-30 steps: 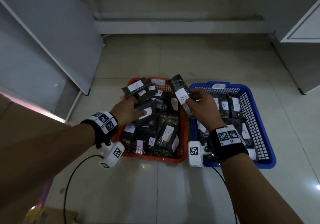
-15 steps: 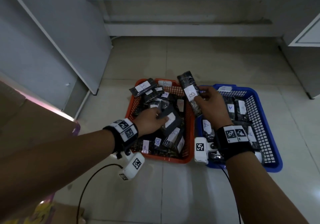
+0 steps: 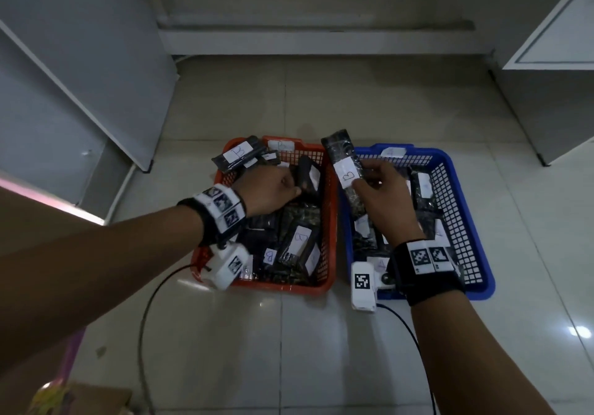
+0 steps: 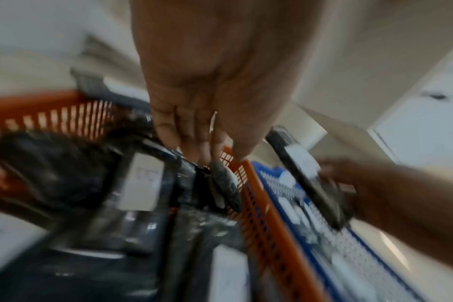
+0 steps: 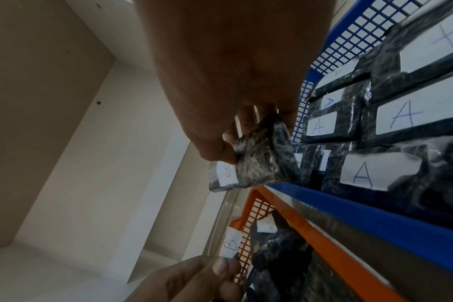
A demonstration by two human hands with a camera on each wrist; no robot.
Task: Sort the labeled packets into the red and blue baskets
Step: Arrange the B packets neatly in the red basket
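Observation:
The red basket (image 3: 328, 222) on the floor holds several dark packets labelled B. To its right, the blue basket (image 3: 479, 263) holds several labelled A (image 5: 406, 114). My right hand (image 3: 382, 189) pinches a long dark packet with a B label (image 3: 347, 172) and holds it up over the gap between the two baskets; the right wrist view shows thumb and fingers on that packet (image 5: 259, 163). My left hand (image 3: 273, 189) reaches into the red basket and pinches the end of a dark packet (image 3: 305, 175) standing near the basket's right wall. The left wrist view, though blurred, shows this packet (image 4: 222, 179).
Grey cabinet panels stand on the left (image 3: 80, 77) and right (image 3: 553, 45), with a low step (image 3: 305, 38) behind the baskets. A black cable (image 3: 144, 318) runs over the tiled floor by my left arm. A cardboard box (image 3: 83, 398) sits at the bottom left.
My left hand has carried its packet from the middle of the red basket toward the far right side. The right hand has kept hold of the B packet, about where it was.

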